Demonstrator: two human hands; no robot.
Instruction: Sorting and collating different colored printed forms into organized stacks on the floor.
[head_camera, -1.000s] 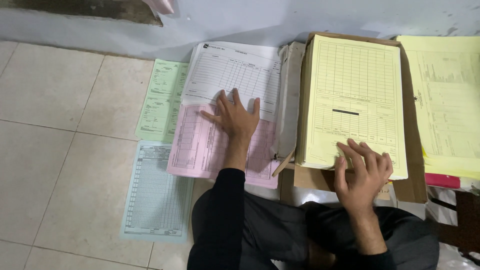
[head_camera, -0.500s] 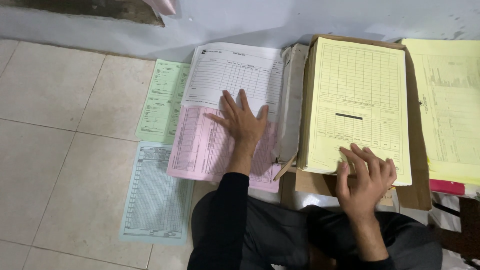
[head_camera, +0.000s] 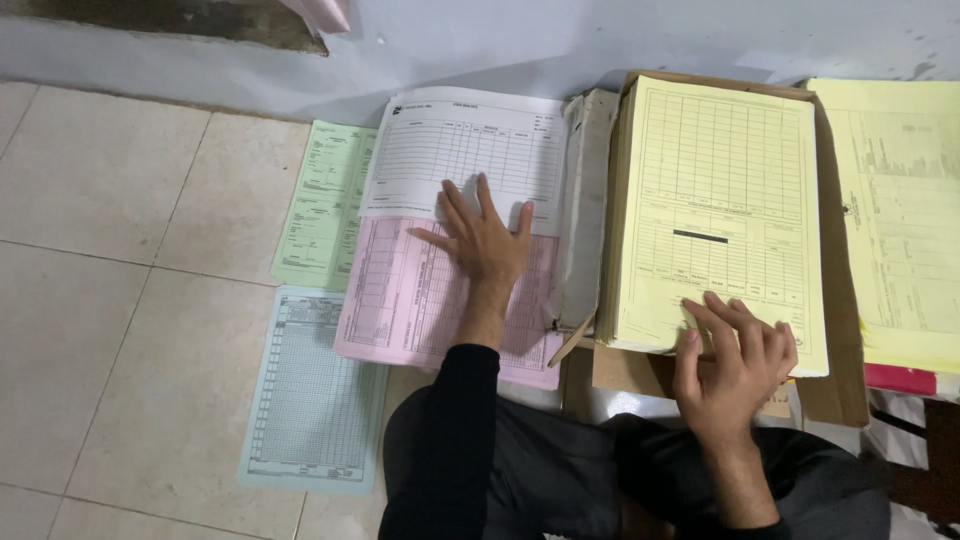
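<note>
My left hand lies flat, fingers spread, on a white form sheet where it overlaps a pink form sheet on the tiled floor. My right hand rests with bent fingers on the near edge of a thick stack of yellow forms. That stack sits on a brown cardboard box. Neither hand grips anything. Both arms wear black sleeves.
A green form and a pale blue form lie on the floor tiles left of the pink sheet. A second yellow stack lies at the right, with a red edge under it. A pale wall runs along the top. My dark-trousered knees are below.
My left hand has slid slightly up and right across the white and pink sheets. My right hand has stayed at the yellow stack's near edge.
</note>
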